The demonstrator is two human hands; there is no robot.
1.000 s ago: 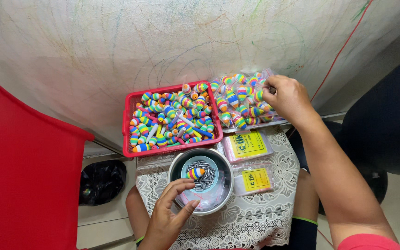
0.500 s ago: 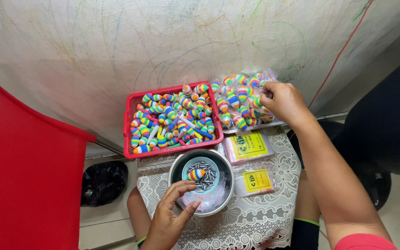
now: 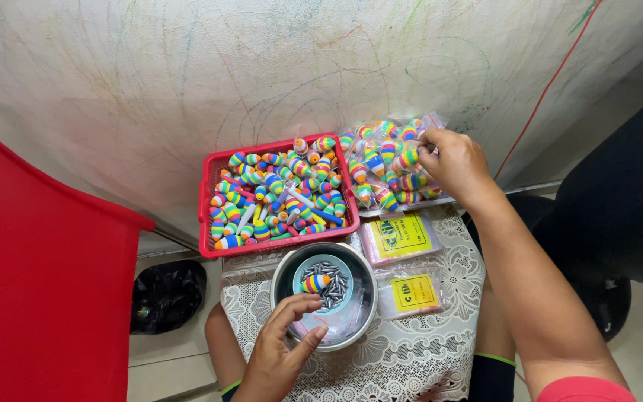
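1. The right hand [image 3: 457, 165] reaches to the two o'clock corner of the small worktop [image 3: 440, 327], which is covered with a white lace cloth. Its fingers are pinched narrow on one rainbow-striped, egg-shaped foam float [image 3: 408, 158] at the top of a clear plastic bag of the same floats [image 3: 390, 170].
2. Compared with a second ago this hand has barely shifted; it sat at the same spot on the bag then, so the pick from the bag looks to be in progress rather than finished.
3. The left hand [image 3: 283, 356] lies at six o'clock, fingers loosely curled and half spread over the near rim of the round metal bowl [image 3: 324, 295]. It holds nothing that I can see, and it too has kept its place.
4. Inside the bowl sits a pale blue dish of small grey metal weights [image 3: 330, 289], with a single striped float [image 3: 315, 283] lying on top, unchanged from the earlier views.
5. At eleven o'clock a red plastic basket [image 3: 275, 195] is heaped with more striped floats and a few white stems.
6. Just right of the bowl lie two flat packets with yellow labels [image 3: 403, 257]; a red chair [image 3: 39, 275] stands at nine o'clock.
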